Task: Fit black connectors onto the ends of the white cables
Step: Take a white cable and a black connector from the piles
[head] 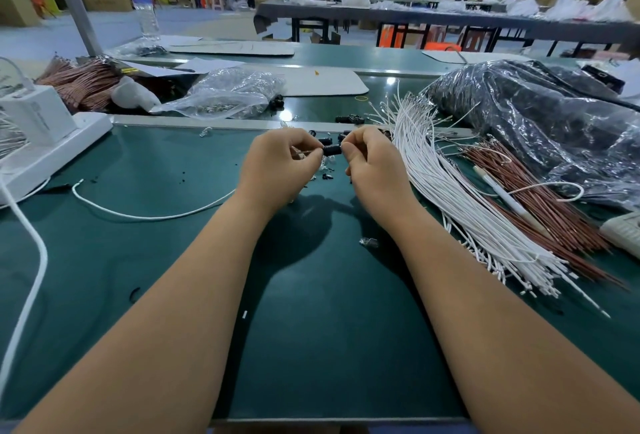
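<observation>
Above the green mat (311,312), my left hand (280,170) pinches the end of a white cable (145,215) that trails off to the left across the mat. My right hand (374,167) pinches a small black connector (331,150) held between both hands, right at the cable's tip. Loose black connectors (349,119) lie just behind my hands. A thick bundle of white cables (460,198) fans out on the right.
Brown cables (554,212) lie beside the white bundle, under a big dark plastic bag (540,122). A clear bag of small parts (228,94), a white power strip (52,146), a water bottle (143,4) and more brown cables (83,83) sit at the left and back.
</observation>
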### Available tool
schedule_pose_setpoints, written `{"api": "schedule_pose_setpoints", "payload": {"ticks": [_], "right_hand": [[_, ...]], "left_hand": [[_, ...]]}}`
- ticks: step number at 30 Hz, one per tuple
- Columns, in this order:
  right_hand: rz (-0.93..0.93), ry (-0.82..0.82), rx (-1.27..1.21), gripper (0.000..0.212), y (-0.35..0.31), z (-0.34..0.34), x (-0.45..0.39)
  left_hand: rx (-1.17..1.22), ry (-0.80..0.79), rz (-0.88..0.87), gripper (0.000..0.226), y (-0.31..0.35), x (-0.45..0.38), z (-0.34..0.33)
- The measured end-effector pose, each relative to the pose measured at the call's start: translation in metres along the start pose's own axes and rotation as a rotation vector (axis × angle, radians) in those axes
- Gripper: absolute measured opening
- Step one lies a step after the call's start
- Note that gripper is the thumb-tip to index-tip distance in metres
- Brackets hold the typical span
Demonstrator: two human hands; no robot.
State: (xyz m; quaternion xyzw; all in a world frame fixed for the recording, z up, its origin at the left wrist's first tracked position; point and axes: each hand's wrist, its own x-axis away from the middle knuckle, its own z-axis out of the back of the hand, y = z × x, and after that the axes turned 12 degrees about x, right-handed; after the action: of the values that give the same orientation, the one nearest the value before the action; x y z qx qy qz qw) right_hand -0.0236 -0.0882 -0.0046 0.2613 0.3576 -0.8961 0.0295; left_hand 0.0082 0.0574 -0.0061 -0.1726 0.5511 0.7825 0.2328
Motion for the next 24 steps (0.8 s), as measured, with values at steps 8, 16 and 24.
{"api": "schedule_pose_setpoints", "payload": {"ticks": [8, 16, 24], "right_hand": [[-0.066, -0.021, -0.132, 0.016, -0.0033, -0.0028, 0.0012], [-0.149, -0.066, -0.371, 0.009, -0.0047, 0.0009, 0.0002], [-0.154, -0.073, -0.416, 0.005, -0.0001, -0.0005, -0.0018]], "left_hand": [[0.433, 0.009, 0.249, 0.012, 0.0062, -0.0016, -0.0004], [0.546, 0.009, 0.242, 0.014, 0.0031, -0.001, -0.0028], [0.535, -0.078, 0.224, 0.007, 0.0068, 0.0005, -0.005]]}}
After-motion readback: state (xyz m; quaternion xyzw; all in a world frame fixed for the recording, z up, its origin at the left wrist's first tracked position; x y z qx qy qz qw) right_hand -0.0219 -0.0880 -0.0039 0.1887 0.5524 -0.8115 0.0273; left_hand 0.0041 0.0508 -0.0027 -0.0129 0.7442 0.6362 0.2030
